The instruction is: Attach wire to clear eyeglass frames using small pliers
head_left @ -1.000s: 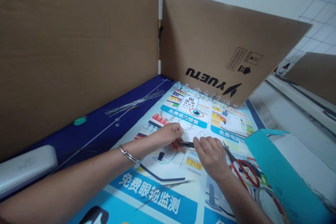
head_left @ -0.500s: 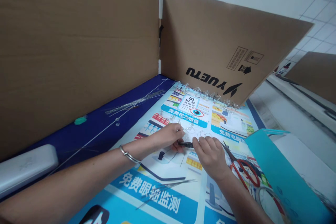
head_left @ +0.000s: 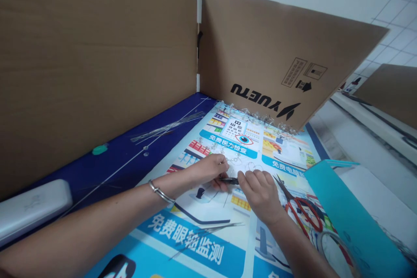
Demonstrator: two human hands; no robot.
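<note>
My left hand (head_left: 213, 170) is closed in a pinch over the printed sheet, and a thin wire (head_left: 226, 199) hangs below its fingertips. My right hand (head_left: 260, 191) is wrapped round what look like small pliers; only the dark jaws (head_left: 230, 180) show, pointing into the left fingers. Exactly what the jaws touch is hidden by those fingers. A fine wire loop (head_left: 255, 166) rises just beyond the right knuckles. Clear beads (head_left: 235, 160) on wire lie beyond the left hand. Close to the right wrist are red-handled scissors (head_left: 302, 210), blades partly apart.
Cardboard walls (head_left: 97, 52) stand left and behind. Along the back one runs a row of clear beaded pieces (head_left: 257, 115). Wire bundles lie on the blue strip (head_left: 169, 126) and the sheet (head_left: 208, 228). A teal folder (head_left: 355, 221), tape roll (head_left: 335, 247) and white case (head_left: 35, 208) flank my arms.
My right hand and the pliers have shifted very slightly left and down. The left hand keeps its pinch in nearly the same spot.
</note>
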